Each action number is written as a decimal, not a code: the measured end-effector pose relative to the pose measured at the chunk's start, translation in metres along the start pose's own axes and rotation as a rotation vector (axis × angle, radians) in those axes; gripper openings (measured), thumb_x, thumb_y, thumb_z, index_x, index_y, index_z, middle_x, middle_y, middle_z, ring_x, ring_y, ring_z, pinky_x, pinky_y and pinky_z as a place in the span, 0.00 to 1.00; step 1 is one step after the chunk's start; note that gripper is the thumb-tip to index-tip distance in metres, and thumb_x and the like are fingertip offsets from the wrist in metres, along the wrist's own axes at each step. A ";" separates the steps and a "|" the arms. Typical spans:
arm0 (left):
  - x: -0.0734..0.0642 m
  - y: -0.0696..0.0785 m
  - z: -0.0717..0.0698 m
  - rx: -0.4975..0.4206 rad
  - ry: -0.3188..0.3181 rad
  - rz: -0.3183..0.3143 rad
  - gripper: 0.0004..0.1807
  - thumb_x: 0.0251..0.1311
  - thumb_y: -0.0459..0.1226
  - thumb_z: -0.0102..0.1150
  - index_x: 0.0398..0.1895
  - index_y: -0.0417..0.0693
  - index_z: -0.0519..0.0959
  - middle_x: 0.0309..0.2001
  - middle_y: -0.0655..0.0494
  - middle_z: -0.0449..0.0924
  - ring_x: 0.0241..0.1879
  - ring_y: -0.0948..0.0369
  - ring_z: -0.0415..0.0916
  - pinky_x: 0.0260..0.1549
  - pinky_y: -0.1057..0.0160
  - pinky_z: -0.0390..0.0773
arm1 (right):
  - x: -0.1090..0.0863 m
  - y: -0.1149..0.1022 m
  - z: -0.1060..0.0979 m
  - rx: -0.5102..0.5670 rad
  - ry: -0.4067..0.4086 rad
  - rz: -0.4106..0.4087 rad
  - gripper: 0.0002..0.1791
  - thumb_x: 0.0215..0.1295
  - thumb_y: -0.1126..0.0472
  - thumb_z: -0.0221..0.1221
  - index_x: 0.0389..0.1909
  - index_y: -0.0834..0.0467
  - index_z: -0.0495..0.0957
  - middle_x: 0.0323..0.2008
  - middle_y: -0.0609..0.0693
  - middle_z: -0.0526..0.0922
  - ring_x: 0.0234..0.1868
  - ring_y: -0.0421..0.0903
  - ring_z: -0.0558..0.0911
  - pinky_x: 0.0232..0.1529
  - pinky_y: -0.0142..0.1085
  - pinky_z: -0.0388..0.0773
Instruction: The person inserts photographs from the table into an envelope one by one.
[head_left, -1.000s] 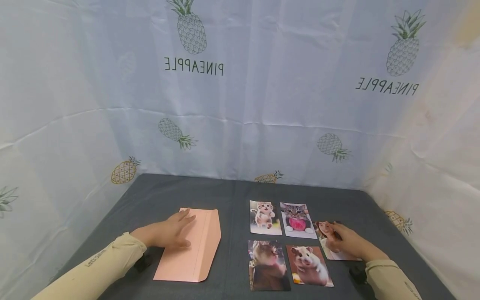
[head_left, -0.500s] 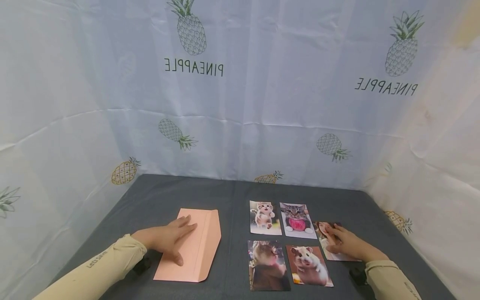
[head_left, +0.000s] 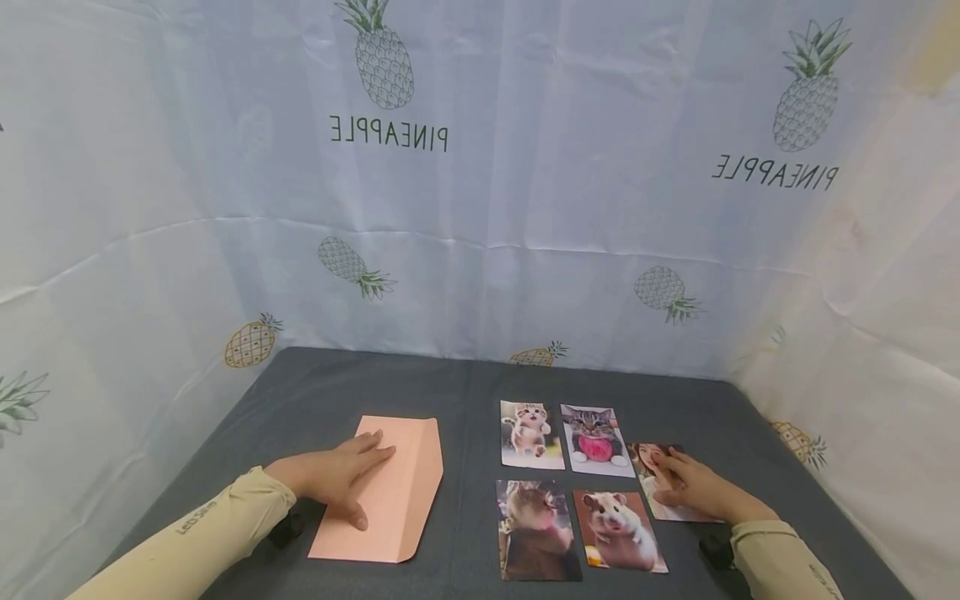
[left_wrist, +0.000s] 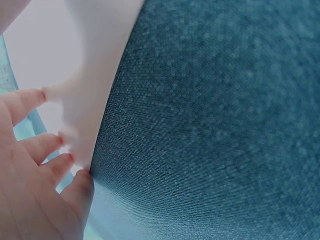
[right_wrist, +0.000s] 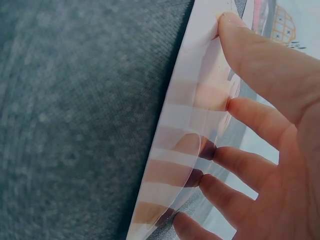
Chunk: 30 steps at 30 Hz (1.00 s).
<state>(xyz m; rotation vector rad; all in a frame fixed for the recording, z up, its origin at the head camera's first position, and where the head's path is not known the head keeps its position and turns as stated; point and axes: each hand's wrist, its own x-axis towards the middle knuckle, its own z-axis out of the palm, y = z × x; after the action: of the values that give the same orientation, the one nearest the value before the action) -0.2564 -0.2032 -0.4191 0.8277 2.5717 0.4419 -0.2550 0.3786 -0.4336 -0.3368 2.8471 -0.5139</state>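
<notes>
The left hand (head_left: 337, 479) lies over a pink envelope (head_left: 397, 508) on the left part of the dark counter (head_left: 467, 408), its grip apart: the fingers are spread and touch the paper, with the envelope's angled flap to the right of them. The right hand (head_left: 708, 489) rests on a photo card (head_left: 647, 458) showing a person, at the right end of the group of pictures; its grip is also apart, and in the right wrist view the separate fingertips and thumb meet the glossy surface, which reflects them. Just beside that card are the tabby cat card (head_left: 597, 442) and the hamster card (head_left: 621, 532); the kitten card (head_left: 532, 435) and a darker card (head_left: 537, 533) lie farther left, nearer the envelope. All five lie flat. Behind the counter hangs a pale curtain (head_left: 480, 183) printed with pineapples.
</notes>
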 end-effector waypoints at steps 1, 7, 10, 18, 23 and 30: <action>0.001 0.000 0.000 0.002 -0.001 -0.001 0.60 0.40 0.56 0.74 0.74 0.43 0.55 0.75 0.35 0.44 0.74 0.39 0.44 0.61 0.37 0.62 | 0.000 0.000 0.000 -0.002 -0.002 0.008 0.45 0.57 0.45 0.65 0.67 0.70 0.62 0.64 0.82 0.57 0.62 0.81 0.59 0.54 0.71 0.60; 0.003 -0.001 0.000 0.012 -0.003 -0.010 0.59 0.40 0.56 0.74 0.74 0.43 0.55 0.75 0.36 0.44 0.74 0.40 0.44 0.62 0.38 0.61 | 0.002 0.001 0.000 -0.004 -0.008 0.029 0.46 0.56 0.44 0.65 0.67 0.69 0.62 0.64 0.82 0.57 0.63 0.81 0.58 0.55 0.71 0.60; 0.004 0.000 0.000 0.007 -0.004 -0.019 0.60 0.40 0.57 0.74 0.74 0.43 0.55 0.75 0.36 0.44 0.74 0.41 0.43 0.63 0.37 0.60 | 0.002 0.001 0.001 0.001 -0.006 0.020 0.46 0.57 0.45 0.65 0.67 0.69 0.62 0.64 0.82 0.56 0.63 0.81 0.58 0.55 0.71 0.60; 0.011 0.001 -0.001 0.004 -0.001 -0.042 0.60 0.40 0.57 0.75 0.75 0.44 0.55 0.76 0.37 0.42 0.75 0.41 0.42 0.64 0.38 0.58 | 0.001 0.000 0.001 -0.001 -0.007 0.020 0.45 0.57 0.45 0.65 0.67 0.69 0.63 0.64 0.82 0.56 0.63 0.82 0.58 0.54 0.72 0.59; 0.018 0.003 -0.002 0.022 0.009 -0.025 0.59 0.41 0.57 0.74 0.74 0.43 0.55 0.75 0.36 0.43 0.75 0.41 0.43 0.63 0.39 0.60 | 0.000 -0.002 0.000 -0.003 -0.007 0.022 0.45 0.57 0.45 0.65 0.67 0.69 0.63 0.64 0.82 0.56 0.63 0.82 0.57 0.54 0.72 0.59; 0.027 0.011 -0.004 0.029 0.003 -0.023 0.58 0.42 0.56 0.74 0.74 0.44 0.55 0.76 0.37 0.44 0.75 0.43 0.42 0.64 0.40 0.60 | 0.001 -0.003 -0.001 -0.018 -0.012 0.014 0.44 0.58 0.46 0.65 0.67 0.70 0.63 0.63 0.83 0.56 0.62 0.82 0.58 0.54 0.72 0.60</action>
<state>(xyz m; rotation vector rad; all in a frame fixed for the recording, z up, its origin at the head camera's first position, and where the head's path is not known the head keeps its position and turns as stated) -0.2728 -0.1792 -0.4180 0.8077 2.5934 0.3996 -0.2559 0.3760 -0.4319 -0.3216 2.8416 -0.4828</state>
